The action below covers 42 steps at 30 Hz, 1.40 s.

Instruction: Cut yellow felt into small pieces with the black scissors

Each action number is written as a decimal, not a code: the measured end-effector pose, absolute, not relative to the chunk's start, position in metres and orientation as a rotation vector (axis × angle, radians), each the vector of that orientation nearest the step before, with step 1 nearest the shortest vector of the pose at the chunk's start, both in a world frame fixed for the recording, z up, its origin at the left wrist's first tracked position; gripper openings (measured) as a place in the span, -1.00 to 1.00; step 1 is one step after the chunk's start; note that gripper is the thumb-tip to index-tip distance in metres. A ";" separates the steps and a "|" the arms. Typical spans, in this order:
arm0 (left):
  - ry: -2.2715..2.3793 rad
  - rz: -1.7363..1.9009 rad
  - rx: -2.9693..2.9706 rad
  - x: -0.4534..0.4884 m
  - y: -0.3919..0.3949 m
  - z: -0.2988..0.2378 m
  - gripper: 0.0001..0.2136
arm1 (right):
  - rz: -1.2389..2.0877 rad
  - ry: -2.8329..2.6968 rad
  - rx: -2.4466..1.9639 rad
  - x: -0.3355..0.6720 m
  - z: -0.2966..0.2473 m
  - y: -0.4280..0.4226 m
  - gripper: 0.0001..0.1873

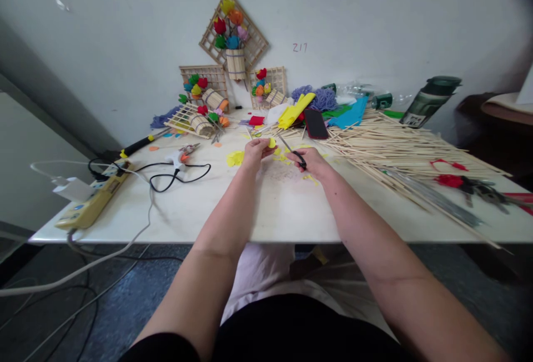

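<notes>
My left hand [256, 151] pinches a small yellow felt piece [272, 142] above the white table [266, 206]. My right hand [310, 161] grips a pair of black-handled scissors [291, 150], whose blades point up and left toward the yellow piece. Yellow felt scraps [235, 157] lie on the table around both hands. Both forearms reach out from the bottom of the view.
A large pile of thin wooden sticks [395, 148] covers the right side. A glue gun [181, 155], black cable and power strip [89, 206] sit left. Felt sheets [296, 109], a dark phone [315, 123], a green bottle [428, 101] and stick-frame flower crafts [233, 40] line the wall.
</notes>
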<state>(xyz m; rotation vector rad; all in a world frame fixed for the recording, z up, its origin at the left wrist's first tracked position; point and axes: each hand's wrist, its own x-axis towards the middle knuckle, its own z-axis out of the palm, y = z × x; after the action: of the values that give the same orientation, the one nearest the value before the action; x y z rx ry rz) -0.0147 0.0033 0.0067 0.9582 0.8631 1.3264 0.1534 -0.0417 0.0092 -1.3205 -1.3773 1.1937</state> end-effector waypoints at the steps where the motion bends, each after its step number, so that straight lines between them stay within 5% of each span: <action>1: 0.885 1.345 0.978 -0.016 0.006 0.006 -0.80 | 1.188 -1.364 -1.313 0.154 0.008 -0.040 -0.73; 9: 1.467 1.533 1.329 -0.037 0.028 0.002 -0.84 | 1.106 -1.252 -1.324 0.161 0.006 -0.030 -0.69; 20: 2.139 1.252 1.659 -0.059 0.025 0.005 -0.88 | 1.096 -1.218 -1.336 0.174 0.011 -0.029 -0.56; 32: 1.677 1.125 2.196 -0.013 0.015 -0.011 -0.96 | 0.934 -1.258 -1.370 0.166 0.006 -0.026 -0.44; 42: 1.869 0.705 2.315 -0.002 0.020 -0.010 -0.64 | 0.610 -1.549 -1.460 0.172 -0.030 0.000 -0.54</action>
<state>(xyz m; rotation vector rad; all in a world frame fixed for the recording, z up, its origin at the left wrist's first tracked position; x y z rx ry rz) -0.0017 0.0199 -0.0104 2.3146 1.8690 0.7049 0.1716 -0.0003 -0.0301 -1.4599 -1.5492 0.6098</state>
